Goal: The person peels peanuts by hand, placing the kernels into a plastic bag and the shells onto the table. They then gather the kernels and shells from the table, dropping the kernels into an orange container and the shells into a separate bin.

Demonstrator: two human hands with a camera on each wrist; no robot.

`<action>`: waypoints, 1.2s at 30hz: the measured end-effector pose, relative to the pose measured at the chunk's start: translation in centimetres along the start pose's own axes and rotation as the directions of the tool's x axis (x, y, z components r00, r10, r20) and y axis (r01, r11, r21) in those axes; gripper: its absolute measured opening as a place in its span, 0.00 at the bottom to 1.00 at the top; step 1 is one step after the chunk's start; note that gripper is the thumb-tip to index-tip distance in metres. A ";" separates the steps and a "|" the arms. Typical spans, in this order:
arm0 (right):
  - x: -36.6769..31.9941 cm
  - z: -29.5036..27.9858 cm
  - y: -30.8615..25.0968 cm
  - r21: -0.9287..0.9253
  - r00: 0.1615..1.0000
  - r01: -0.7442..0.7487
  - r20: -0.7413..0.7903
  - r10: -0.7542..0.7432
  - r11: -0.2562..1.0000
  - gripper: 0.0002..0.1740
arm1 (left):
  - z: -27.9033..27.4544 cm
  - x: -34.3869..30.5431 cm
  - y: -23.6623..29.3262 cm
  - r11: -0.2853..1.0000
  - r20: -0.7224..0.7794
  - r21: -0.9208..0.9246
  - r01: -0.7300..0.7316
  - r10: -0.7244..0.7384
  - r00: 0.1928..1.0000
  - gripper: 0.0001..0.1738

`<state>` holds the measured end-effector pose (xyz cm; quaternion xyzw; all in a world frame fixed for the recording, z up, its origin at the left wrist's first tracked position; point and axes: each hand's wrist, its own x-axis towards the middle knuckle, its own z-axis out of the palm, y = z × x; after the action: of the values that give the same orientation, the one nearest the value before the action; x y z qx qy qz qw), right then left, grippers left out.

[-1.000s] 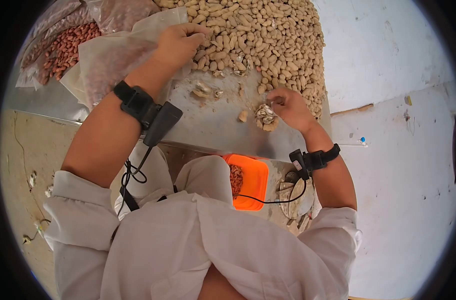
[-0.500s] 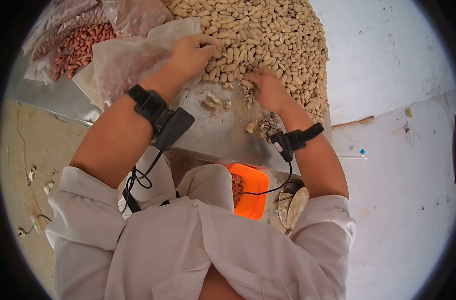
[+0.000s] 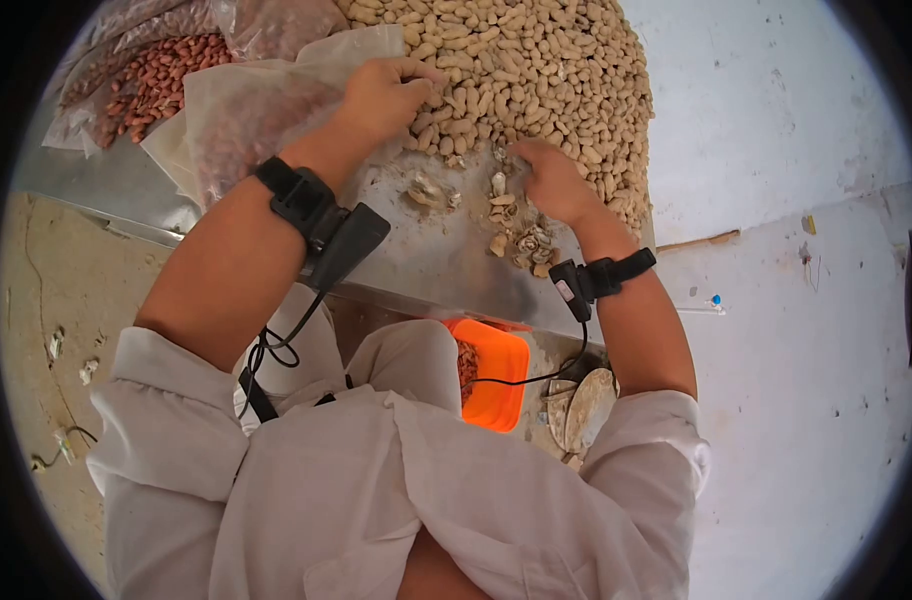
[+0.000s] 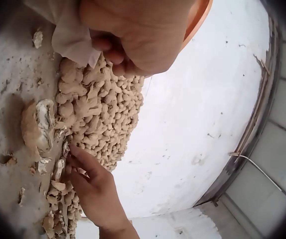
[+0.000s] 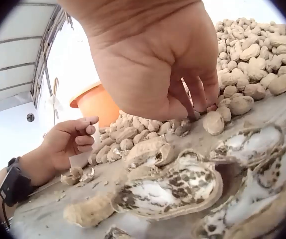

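My left hand (image 3: 381, 98) stays at the near left edge of a heap of unshelled peanuts (image 3: 536, 80), beside a clear bag. Its fingers hang loosely curled, and the right wrist view shows nothing in that left hand (image 5: 68, 139). At the heap's lower edge, my right hand (image 3: 556, 180) has its fingertips on bits of peanut shell. In the right wrist view these fingers (image 5: 210, 94) point down to the metal tabletop. Split empty shells (image 5: 168, 191) lie in front of them. More broken shells (image 3: 531, 245) are gathered below the right hand.
A bag of red peanut kernels (image 3: 156, 85) lies open at the back left, next to a filled clear bag (image 3: 261, 120). Another small clump of shells (image 3: 431, 190) sits mid-table. Below the table edge stands an orange bin (image 3: 501, 370) with kernels inside. A white wall borders the right.
My right hand has moved from the small shell pile up to the heap's edge, then slightly right; loose shells now trail below it. My left hand has shifted slightly right in view.
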<state>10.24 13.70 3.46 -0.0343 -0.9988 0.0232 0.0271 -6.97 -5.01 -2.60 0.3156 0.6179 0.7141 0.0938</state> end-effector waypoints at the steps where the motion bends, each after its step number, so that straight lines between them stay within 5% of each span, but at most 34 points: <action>1: 0.3 0.3 0.0 -0.032 1.000 0.031 -0.006 -0.031 0.999 0.21 | 0.0 0.2 -0.5 0.999 -0.008 0.031 -0.020 0.020 1.000 0.13; 7: -0.5 -0.5 -2.5 -0.037 0.996 0.030 0.088 -0.026 0.999 0.23 | 0.2 0.2 -0.7 0.998 -0.017 -0.008 -0.062 0.062 0.998 0.13; 13: -1.5 -1.5 -4.5 0.147 0.986 0.072 0.138 -0.092 0.987 0.17 | -0.1 -0.5 0.9 0.999 0.052 -0.009 0.035 -0.034 0.998 0.12; 16: -0.9 -1.4 -6.9 0.255 0.985 0.171 -0.047 -0.164 0.952 0.15 | 0.1 -0.1 0.4 0.999 0.037 -0.020 0.036 -0.035 0.999 0.12; 19: -0.4 0.5 -10.0 0.150 0.924 0.364 -0.186 -0.335 0.919 0.14 | 0.0 0.4 -0.5 0.998 0.025 0.020 -0.054 0.054 0.998 0.12; 22: -0.2 2.1 -11.3 0.036 0.896 0.423 -0.166 -0.412 0.905 0.16 | 0.0 0.1 -0.4 0.996 -0.034 -0.024 -0.081 0.080 0.996 0.13; 28: -2.1 1.1 -8.5 0.033 0.980 0.201 -0.007 -0.201 0.979 0.12 | 0.0 0.3 -0.6 0.996 -0.033 0.010 -0.085 0.086 0.996 0.13; 34: -1.3 0.8 -7.9 -0.013 0.924 0.313 -0.229 -0.307 0.950 0.15 | 0.0 0.2 -0.5 0.990 -0.028 0.067 -0.122 0.124 0.992 0.14; 36: -0.7 1.3 -8.0 -0.025 0.940 0.301 -0.161 -0.301 0.953 0.16 | -0.2 0.2 -0.4 0.995 -0.020 0.058 -0.081 0.082 0.996 0.14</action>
<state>10.33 5.59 2.55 0.1171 -0.9867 0.0158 0.1118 -7.39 -5.00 -2.89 0.3349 0.6256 0.7029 0.0486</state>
